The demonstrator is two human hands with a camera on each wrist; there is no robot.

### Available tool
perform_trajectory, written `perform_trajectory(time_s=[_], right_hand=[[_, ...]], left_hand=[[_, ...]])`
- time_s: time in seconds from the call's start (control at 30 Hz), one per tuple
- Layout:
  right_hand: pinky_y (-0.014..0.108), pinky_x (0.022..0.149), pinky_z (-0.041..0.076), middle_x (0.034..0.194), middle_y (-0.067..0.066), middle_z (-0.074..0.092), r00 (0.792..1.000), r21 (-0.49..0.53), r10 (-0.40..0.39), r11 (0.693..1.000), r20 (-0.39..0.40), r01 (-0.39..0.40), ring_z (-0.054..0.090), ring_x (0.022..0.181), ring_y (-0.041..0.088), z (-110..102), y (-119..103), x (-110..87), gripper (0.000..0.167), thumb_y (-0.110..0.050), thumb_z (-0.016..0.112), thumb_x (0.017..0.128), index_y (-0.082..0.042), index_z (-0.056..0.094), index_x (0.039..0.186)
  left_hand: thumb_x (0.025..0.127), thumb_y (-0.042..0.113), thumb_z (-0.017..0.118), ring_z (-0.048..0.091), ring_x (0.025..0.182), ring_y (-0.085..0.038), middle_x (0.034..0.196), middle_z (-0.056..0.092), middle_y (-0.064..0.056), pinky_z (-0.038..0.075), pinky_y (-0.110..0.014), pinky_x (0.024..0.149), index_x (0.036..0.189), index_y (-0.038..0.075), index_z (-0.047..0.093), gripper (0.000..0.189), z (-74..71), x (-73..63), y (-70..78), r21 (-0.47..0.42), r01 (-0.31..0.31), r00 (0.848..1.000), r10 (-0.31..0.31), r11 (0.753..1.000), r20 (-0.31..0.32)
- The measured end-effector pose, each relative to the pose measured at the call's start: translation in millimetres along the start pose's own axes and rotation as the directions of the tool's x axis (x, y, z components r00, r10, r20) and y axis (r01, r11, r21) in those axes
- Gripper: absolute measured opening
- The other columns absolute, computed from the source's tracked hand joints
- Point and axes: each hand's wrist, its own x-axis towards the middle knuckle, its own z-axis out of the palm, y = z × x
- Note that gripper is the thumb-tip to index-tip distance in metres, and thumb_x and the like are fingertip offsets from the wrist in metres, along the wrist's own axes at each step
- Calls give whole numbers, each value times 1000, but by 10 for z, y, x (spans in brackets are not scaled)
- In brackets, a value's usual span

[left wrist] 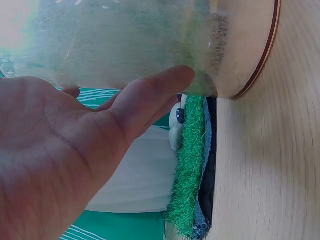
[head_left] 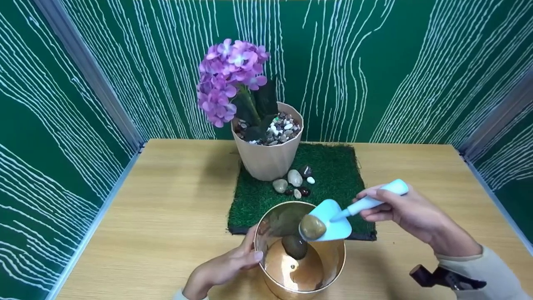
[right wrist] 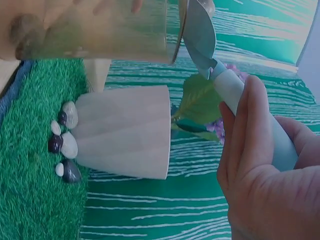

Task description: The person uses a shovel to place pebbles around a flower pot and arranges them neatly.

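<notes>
My right hand grips the handle of a light blue garden trowel. A brown, rounded stone sits at the front edge of its blade. The blade is over the rim of an amber see-through container, at its far right side. Inside that container lies a dark stone. At the container's left side, my left hand holds it, thumb in front and fingers partly hidden behind. In the left wrist view the thumb lies along the clear wall.
A pale pot with a purple flower and small pebbles stands on a green turf mat. Several smooth stones lie at its foot. Green patterned panels enclose the wooden table.
</notes>
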Motion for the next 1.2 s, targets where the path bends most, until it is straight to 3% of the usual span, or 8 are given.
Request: perform_trajectory(time_s=[0.4, 0.7, 1.03, 1.2], right_hand=[[27, 93, 66, 115, 8, 87, 996, 68, -29, 997, -85, 35, 87, 101, 16, -237, -60, 57, 44, -8, 40, 123, -7, 84, 119], [25, 91, 66, 112, 7, 86, 983, 80, -14, 996, -183, 29, 87, 98, 15, -385, -49, 107, 43, -10, 41, 124, -6, 84, 116], [24, 90, 66, 110, 6, 86, 940, 129, 43, 992, -340, 1, 86, 96, 14, -487, -39, 200, 40, -18, 47, 123, -11, 84, 112], [24, 90, 66, 107, 7, 86, 918, 195, 52, 980, -392, 28, 86, 93, 14, -519, 7, 277, 39, -18, 49, 123, -12, 85, 109]], left_hand=[[121, 45, 37, -8, 174, -54, 187, -14, -32, 14, -63, 138, 176, 0, -21, 92, 0, 5, -8, -2, -45, 999, 45, 999, 24], [121, 48, 38, -8, 174, -54, 187, -16, -31, 15, -63, 138, 176, 2, -20, 93, -8, 0, -1, -16, -19, 1000, 19, 1000, 20], [120, 49, 39, -5, 175, -54, 188, -14, -30, 15, -63, 137, 177, 4, -19, 94, -13, -6, -8, 8, -2, 1000, 2, 1000, 2], [120, 45, 37, -12, 173, -57, 186, -21, -30, 23, -70, 136, 177, 6, -21, 90, -11, 1, -13, -34, -15, 999, 16, 999, 30]])
